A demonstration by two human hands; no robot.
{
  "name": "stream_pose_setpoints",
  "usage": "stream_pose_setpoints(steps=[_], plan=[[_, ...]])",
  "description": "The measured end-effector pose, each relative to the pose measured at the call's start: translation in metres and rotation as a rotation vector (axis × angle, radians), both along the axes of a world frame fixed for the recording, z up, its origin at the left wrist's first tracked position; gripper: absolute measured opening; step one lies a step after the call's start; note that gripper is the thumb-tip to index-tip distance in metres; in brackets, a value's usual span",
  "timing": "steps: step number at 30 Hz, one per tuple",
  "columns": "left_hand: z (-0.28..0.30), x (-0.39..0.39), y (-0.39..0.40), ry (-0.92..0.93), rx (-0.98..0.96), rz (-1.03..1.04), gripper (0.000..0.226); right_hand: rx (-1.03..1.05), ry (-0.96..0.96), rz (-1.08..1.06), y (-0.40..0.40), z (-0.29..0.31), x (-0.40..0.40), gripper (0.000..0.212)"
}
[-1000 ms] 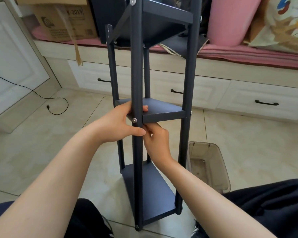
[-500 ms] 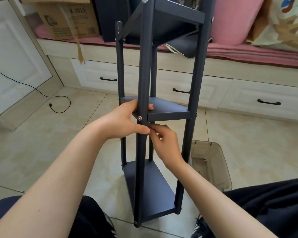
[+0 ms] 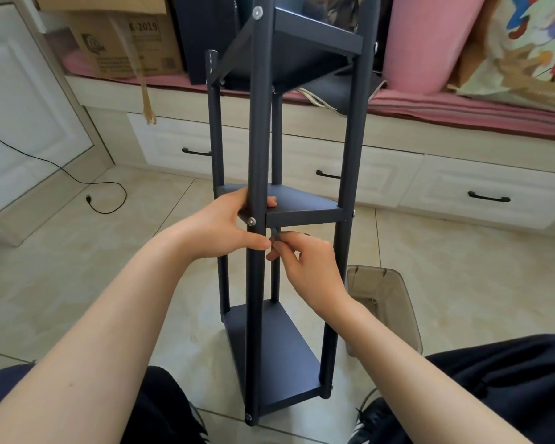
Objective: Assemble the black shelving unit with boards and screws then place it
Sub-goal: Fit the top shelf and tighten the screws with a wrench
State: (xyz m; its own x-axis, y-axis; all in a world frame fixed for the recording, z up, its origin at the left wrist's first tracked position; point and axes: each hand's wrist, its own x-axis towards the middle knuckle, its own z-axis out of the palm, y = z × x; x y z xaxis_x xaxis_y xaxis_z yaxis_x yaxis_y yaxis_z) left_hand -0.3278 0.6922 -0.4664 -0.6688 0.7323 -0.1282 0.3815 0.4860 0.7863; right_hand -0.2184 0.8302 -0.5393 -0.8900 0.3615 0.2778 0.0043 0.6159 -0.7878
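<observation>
The black shelving unit point(image 3: 258, 139) stands upright on the tiled floor between my knees, with black poles and three dark boards. My left hand point(image 3: 228, 229) grips the near pole at the middle board point(image 3: 302, 203), thumb below a silver screw point(image 3: 252, 221) and fingers over the board's corner. My right hand point(image 3: 305, 267) is just under that board, to the right of the pole, pinching a small thin metal tool point(image 3: 274, 233) that points up at the board's underside. The bottom board point(image 3: 269, 357) rests near the floor.
A clear plastic bin point(image 3: 382, 302) stands on the floor right of the shelf. Behind are white drawers point(image 3: 481, 190) under a pink-cushioned bench with a cardboard box point(image 3: 125, 43). A black cable point(image 3: 103, 200) lies at left. My legs flank the shelf's base.
My right hand has come out from behind the near pole to its right, now showing the small tool pinched under the middle board. The view has shifted slightly; my left hand keeps its grip.
</observation>
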Motion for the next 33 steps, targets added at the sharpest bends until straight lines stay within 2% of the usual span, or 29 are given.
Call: stream_pose_setpoints(steps=[5,19,24,33], plan=[[0.0,0.0,-0.001,0.001,0.0,0.008,0.065,0.002,0.023,-0.003,-0.001,0.001,-0.006,0.021],[-0.004,-0.004,-0.005,-0.016,0.027,0.013,0.061,-0.245,0.238,-0.107,-0.02,-0.03,-0.033,0.017],[-0.005,-0.007,-0.006,-0.032,0.038,0.014,0.06,-0.412,0.241,-0.114,-0.027,-0.037,-0.046,0.016],[-0.005,-0.01,-0.007,-0.033,0.043,0.015,0.059,-0.448,0.228,-0.04,-0.036,-0.037,-0.055,0.026]])
